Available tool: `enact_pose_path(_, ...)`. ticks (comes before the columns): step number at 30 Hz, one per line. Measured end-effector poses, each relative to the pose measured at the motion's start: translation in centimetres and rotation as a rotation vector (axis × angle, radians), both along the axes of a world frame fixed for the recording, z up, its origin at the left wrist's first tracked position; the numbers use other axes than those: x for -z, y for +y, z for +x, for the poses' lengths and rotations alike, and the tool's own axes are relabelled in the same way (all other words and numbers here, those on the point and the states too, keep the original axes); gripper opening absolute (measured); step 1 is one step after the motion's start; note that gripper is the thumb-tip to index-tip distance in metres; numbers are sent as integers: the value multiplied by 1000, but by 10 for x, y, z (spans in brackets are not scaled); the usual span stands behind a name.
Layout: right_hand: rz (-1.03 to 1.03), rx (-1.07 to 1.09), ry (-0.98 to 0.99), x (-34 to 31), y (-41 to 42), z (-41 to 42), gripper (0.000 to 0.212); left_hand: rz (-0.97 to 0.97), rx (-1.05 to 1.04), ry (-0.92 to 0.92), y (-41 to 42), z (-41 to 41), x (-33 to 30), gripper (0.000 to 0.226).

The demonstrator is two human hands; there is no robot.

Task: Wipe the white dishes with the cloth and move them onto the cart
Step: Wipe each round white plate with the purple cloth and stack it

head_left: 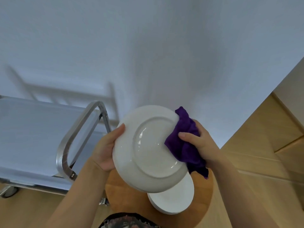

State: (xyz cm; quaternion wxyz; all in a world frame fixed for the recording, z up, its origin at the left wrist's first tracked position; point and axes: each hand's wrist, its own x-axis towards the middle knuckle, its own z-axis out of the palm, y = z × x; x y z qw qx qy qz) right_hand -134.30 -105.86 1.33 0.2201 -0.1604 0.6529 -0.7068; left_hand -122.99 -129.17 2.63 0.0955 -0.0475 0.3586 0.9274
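Above the round wooden tabletop, the left hand holds a white plate tilted with its underside turned up toward the camera; the thumb hooks over the plate's far left rim, while the other fingers are hidden behind it. The right hand grips a bunched purple cloth, thumb pinching it from the front and the rest of the fingers closed round it from behind, and presses the cloth against the right side of the plate, lapping over its rim. A stack of white plates sits below on the tabletop's right half, partly covered by the held plate. The steel cart stands well to the left, its handle nearest the left hand, its top shelf showing no dishes in the part that is visible.

The step in hand looks like wiping the underside. To do it well, the cloth should sweep right round the raised foot ring and across the centre, where the glaze shows glossy patches, with the left hand turning the plate a little at a time. A one-sided rim grip on smooth glaze can slip, so steady pressure matters, and keeping the plate over the tabletop seems wise
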Motion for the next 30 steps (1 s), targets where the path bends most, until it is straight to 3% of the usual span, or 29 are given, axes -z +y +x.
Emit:
enact_pose_path(2,-1,20,21,1,-2,-1,62,-46,-49,-9,3,2,0,62)
enact_pose_path(5,152,101,35,15,-3,4,61,-76,-144,-3,5,1,-6,30)
enact_pose_path(7,293,217,122,29,-5,14,47,-68,-235,-13,9,-3,-10,34)
enact_pose_path(10,387,398,232,41,-14,36,45,-50,-303,-11,20,-10,-11,43)
enact_pose_path(12,357,471,264,39,-29,50,44,-63,-349,-17,30,-13,-11,44)
enact_pose_path(15,28,475,2,37,-57,68,48,-134,-452,-37,41,-16,-9,42)
enact_pose_path(18,-56,467,-145,39,-71,77,57,-240,-513,-107,53,-19,-5,53)
enact_pose_path(22,-101,498,-267,38,-79,81,38,-458,-546,-165,69,-18,4,12)
enact_pose_path(23,-91,504,-283,38,-80,82,33,-521,-540,-147,73,-16,6,4)
enact_pose_path(27,-69,463,-252,30,-86,87,23,-677,-449,100,81,-6,9,34)
enact_pose_path(30,-87,445,-154,10,-76,86,17,-657,-404,90,74,-4,13,20)
